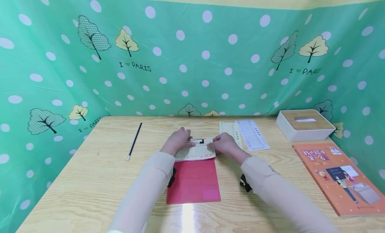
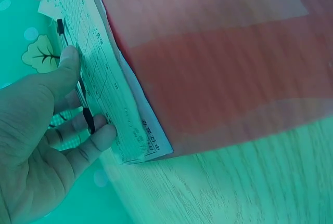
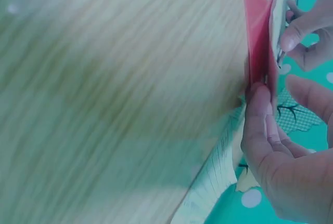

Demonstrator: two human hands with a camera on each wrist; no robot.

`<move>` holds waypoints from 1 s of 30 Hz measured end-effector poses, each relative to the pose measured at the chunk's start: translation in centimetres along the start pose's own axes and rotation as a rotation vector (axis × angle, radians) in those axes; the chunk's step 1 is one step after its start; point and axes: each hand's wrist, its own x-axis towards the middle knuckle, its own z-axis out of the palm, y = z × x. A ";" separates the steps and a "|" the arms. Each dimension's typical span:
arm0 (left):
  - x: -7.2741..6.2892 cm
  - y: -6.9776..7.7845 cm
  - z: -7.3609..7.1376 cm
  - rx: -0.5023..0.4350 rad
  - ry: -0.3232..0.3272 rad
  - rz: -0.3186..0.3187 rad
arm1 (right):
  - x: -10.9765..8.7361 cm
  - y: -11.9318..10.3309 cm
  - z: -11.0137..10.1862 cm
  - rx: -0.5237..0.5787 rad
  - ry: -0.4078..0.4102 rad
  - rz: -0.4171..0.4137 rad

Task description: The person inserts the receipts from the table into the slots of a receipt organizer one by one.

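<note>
A red clipboard (image 1: pixel 195 181) lies on the table in front of me, its metal clip (image 1: pixel 197 140) with black ends at the far edge. Several printed slips with grids (image 1: pixel 194 154) lie at its top, up against the clip. My left hand (image 1: pixel 179 141) pinches the clip, its thumb (image 2: pixel 67 63) on the wire and its fingers curled at the far side. At the top right edge, my right hand (image 1: pixel 226 145) grips the clipboard, with fingers (image 3: pixel 257 109) along the red edge and the thumb over the slips' side.
Two printed slips, one yellowish (image 1: pixel 230 128) and one white (image 1: pixel 253 135), lie behind my right hand. A dark pencil (image 1: pixel 134 141) lies to the left. On the right are a white tissue box (image 1: pixel 305 126) with a wooden lid and an orange book (image 1: pixel 343 179).
</note>
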 end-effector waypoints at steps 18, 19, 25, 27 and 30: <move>-0.4 0.1 -0.1 -0.001 -0.003 -0.007 | -0.7 4.2 -6.0 -0.421 0.097 0.007; -0.4 0.1 -0.1 -0.004 -0.003 -0.009 | -0.7 4.4 -6.1 -0.442 0.093 0.015; -0.4 0.2 -0.2 -0.018 -0.007 -0.018 | -0.7 4.7 -6.1 -0.508 0.084 0.037; -0.4 0.2 -0.2 -0.019 -0.008 -0.017 | -0.7 4.6 -6.2 -0.512 0.074 0.043; -0.5 0.1 -0.2 -0.014 -0.009 -0.013 | -0.8 4.3 -6.2 -0.520 0.059 0.047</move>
